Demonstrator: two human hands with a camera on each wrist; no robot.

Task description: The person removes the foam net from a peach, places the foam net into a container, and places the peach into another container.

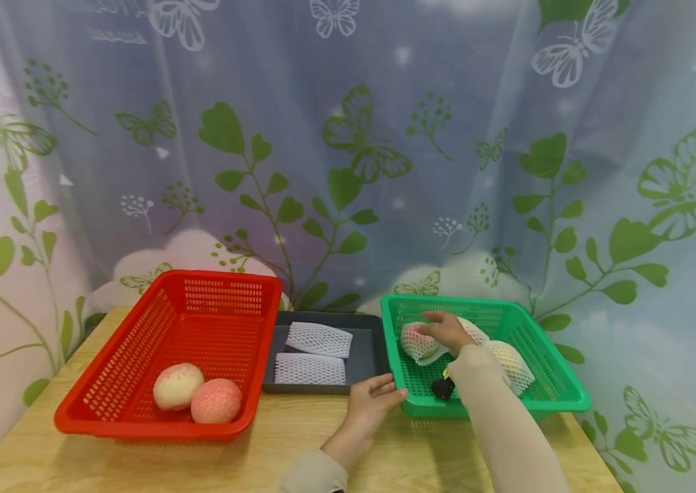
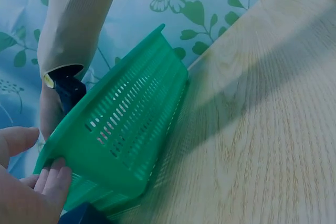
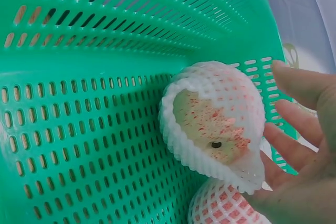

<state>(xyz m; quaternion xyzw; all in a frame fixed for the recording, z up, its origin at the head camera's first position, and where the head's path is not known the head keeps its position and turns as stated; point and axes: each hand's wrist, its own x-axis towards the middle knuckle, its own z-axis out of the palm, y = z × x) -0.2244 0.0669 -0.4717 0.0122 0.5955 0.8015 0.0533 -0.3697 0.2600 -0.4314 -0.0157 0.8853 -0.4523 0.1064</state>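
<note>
My right hand (image 1: pixel 446 331) reaches into the green basket (image 1: pixel 554 402), beside a speckled pink-and-cream round fruit (image 3: pixel 210 124) in a white foam net (image 3: pixel 184 156). In the right wrist view its fingers are spread along the fruit's side, fingertips right at the net. The net's wide end leaves part of the fruit and a small dark spot bare. My left hand (image 1: pixel 368 414) touches the basket's near left corner; in the left wrist view its fingertips (image 2: pixel 56 174) rest on the outside below the rim, with the thumb apart.
More netted fruits, one yellowish (image 1: pixel 511 366), lie in the green basket. Two flat white foam nets (image 1: pixel 311 370) lie on a dark tray (image 1: pixel 368 346) in the middle. A red basket (image 1: pixel 166 430) at left holds a cream fruit (image 1: pixel 178 387) and a pink fruit (image 1: pixel 216 402).
</note>
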